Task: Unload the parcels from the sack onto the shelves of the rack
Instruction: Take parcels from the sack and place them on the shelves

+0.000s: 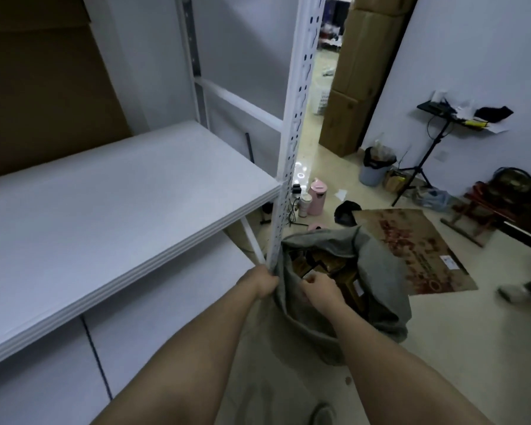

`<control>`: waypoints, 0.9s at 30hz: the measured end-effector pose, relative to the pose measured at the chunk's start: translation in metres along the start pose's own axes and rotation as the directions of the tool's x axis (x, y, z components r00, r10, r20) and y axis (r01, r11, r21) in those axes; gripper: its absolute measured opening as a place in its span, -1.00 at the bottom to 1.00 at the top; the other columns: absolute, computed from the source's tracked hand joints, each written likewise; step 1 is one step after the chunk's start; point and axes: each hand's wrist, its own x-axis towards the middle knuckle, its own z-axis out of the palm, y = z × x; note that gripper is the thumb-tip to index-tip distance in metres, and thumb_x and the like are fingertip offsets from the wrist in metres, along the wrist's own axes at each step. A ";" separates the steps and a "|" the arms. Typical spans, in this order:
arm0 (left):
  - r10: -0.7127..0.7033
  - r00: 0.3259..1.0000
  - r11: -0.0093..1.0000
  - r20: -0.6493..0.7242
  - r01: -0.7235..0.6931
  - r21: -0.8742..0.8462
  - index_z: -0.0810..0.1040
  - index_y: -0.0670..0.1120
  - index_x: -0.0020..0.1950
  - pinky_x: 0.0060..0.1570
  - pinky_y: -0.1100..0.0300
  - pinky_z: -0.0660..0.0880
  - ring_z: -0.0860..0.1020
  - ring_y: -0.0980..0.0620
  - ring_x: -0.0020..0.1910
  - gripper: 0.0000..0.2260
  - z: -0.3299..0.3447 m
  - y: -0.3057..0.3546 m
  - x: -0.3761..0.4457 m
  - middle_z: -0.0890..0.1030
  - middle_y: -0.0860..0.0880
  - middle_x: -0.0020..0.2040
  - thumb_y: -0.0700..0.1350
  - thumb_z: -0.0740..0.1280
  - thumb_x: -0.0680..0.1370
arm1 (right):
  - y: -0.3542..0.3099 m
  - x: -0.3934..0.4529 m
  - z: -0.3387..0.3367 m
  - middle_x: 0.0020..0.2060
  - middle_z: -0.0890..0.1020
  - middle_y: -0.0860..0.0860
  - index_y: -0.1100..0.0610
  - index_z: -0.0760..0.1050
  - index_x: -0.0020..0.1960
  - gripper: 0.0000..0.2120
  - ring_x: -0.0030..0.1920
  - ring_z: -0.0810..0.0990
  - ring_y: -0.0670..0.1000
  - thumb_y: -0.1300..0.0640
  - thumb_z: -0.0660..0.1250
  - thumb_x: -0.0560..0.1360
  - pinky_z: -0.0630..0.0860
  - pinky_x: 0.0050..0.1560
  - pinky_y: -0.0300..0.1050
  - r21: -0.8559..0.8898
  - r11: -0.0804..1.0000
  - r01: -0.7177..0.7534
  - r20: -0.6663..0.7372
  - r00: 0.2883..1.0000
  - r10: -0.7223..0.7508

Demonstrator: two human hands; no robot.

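Sack: grey fabric, on the floor just beside the rack post, mouth open; brown parcels visible inside.
Left hand: grips the sack rim next to the post, holding the mouth open.
Right hand: inside the mouth, fingers curled; whether it pinches fabric or a parcel cannot be told.
Step in hand: keep the rim pulled taut, take one parcel squarely, lift it past the post.
Shelf: white, bare, directly left.
Obstructions: post touches sack rim; flattened cardboard, pink jug behind.
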 end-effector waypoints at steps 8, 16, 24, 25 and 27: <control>-0.084 0.996 0.995 0.005 0.084 -0.048 0.47 -0.19 0.25 0.16 0.01 0.51 0.53 -0.15 0.14 -0.66 0.043 0.080 0.059 0.53 -0.18 0.19 -0.01 0.21 0.57 | 0.035 0.096 -0.093 0.09 0.59 0.04 0.05 0.48 0.22 -0.75 0.03 0.58 0.07 0.00 0.19 0.60 0.53 0.12 0.02 -0.085 0.995 0.050 0.141 0.989 -0.037; -0.126 0.991 0.992 0.050 0.127 -0.018 0.45 -0.18 0.24 0.16 0.02 0.50 0.52 -0.15 0.15 -0.70 0.057 0.119 0.119 0.52 -0.19 0.20 -0.04 0.21 0.59 | 0.056 0.160 -0.118 0.01 0.57 0.01 0.07 0.47 0.20 -0.75 0.00 0.56 0.05 0.00 0.17 0.61 0.52 0.01 -0.05 -0.089 0.996 0.028 0.206 0.978 -0.009; -0.117 0.985 0.993 0.129 0.116 0.020 0.41 -0.07 -0.04 -0.11 0.15 0.34 0.49 -0.11 0.02 -0.88 0.069 0.146 0.207 0.48 -0.12 -0.04 -0.02 0.24 0.59 | 0.067 0.232 -0.126 -0.02 0.58 0.08 0.11 0.47 0.09 -0.82 0.09 0.56 0.13 0.03 0.19 0.61 0.51 0.09 -0.04 -0.117 0.986 -0.116 0.314 0.938 0.147; -0.127 0.981 0.992 0.147 0.124 0.031 0.43 -0.12 0.11 -0.06 0.14 0.37 0.49 -0.12 0.09 -0.80 0.073 0.148 0.219 0.49 -0.14 0.06 -0.01 0.24 0.59 | 0.069 0.240 -0.124 0.09 0.57 0.10 0.14 0.45 0.20 -0.76 0.13 0.53 0.12 0.04 0.19 0.61 0.47 0.10 -0.06 -0.112 0.985 -0.129 0.327 0.931 0.159; -0.153 0.975 0.988 0.162 0.146 0.055 0.37 -0.18 0.31 0.10 0.11 0.40 0.45 -0.16 0.21 -0.61 0.083 0.150 0.237 0.42 -0.16 0.24 0.00 0.27 0.58 | 0.081 0.256 -0.113 0.24 0.49 0.13 0.17 0.32 0.36 -0.61 0.16 0.49 0.10 0.04 0.22 0.59 0.45 0.16 -0.07 -0.139 0.976 -0.169 0.328 0.922 0.206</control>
